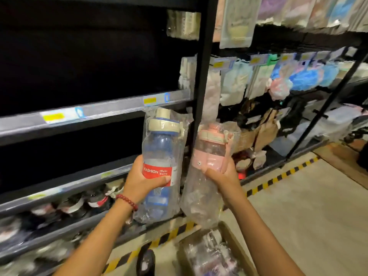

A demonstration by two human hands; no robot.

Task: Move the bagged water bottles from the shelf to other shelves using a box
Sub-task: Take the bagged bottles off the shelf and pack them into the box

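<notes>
Bottles in transit: blue bagged bottle [162, 164] gripped by left hand [142, 181], pink bagged bottle [209, 154] by right hand [224, 175]; box [217, 253], lower frame, partly filled; shelving unfinished, seemingly.

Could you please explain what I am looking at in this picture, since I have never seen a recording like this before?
There is no machine here. A person wears a wide-angle camera on the head, so the one picture looks forward and down along their own arms.

The left hand grips a blue water bottle sealed in a clear bag; it has a red label. The right hand grips a pink water bottle, also bagged. Both are held up in front of dark shelves with price tags on their edges.

Lower shelves hold bagged goods too blurred to name. To the right, more packets hang on racks. On the floor below the hands stands a cardboard box with bagged items inside.
</notes>
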